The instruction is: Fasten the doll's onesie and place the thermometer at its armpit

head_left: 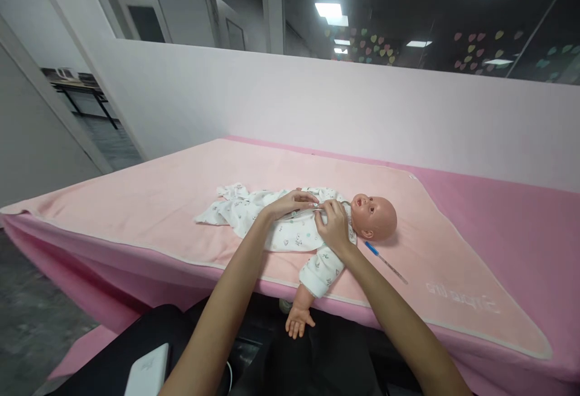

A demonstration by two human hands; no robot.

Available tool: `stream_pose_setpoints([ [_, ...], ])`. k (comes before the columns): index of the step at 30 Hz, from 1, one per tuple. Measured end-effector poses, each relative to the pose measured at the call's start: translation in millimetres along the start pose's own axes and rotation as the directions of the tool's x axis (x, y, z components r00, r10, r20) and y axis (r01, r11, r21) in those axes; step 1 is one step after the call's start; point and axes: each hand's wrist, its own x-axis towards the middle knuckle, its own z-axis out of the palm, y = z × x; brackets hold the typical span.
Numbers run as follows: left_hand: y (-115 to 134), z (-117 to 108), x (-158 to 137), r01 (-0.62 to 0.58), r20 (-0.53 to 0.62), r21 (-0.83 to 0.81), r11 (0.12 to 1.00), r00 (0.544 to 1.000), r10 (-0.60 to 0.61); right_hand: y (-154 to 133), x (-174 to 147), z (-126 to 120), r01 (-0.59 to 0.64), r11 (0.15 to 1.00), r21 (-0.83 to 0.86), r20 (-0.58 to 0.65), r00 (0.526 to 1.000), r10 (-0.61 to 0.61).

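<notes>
A baby doll [377, 214] lies on its back, its head to the right, dressed in a white printed romper [294, 236]. Over the chest, my left hand [292, 202] has its fingertips closed on the romper's front opening. Close beside it, nearer the doll's neck, my right hand [334, 223] pinches the same edge of cloth. A small pale spot, perhaps a snap, shows between my fingertips, too small to make out. The doll's near arm [302, 305] hangs over the table edge below my right wrist. The romper's legs lie flat to the left.
A blue-capped pen [385, 261] rests by the doll's head. Beneath lies a peach blanket [181, 184] over a pink tablecloth [521, 227]. Behind the table stands a white wall [317, 106] with glass above. A white power bank [147, 372] is on my lap.
</notes>
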Motion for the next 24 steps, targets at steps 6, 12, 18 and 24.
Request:
stream_pose_setpoints([
  [6,-4,5,-3,-0.049,-0.040,-0.014,0.999,0.998,0.049,-1,-2,-1,0.049,0.998,0.047,-0.033,0.998,-0.047],
  [12,1,8,-6,-0.059,-0.042,-0.014,0.998,0.997,0.059,-2,-3,-1,0.043,0.998,0.050,-0.047,0.998,-0.041],
  [18,6,13,-8,-0.061,0.004,0.056,0.997,0.998,0.060,-1,-3,-1,0.007,1.000,0.027,-0.019,1.000,-0.007],
  [24,5,14,-8,-0.074,0.031,0.055,0.996,0.997,0.073,-2,-3,-2,-0.022,1.000,0.005,-0.007,1.000,0.022],
])
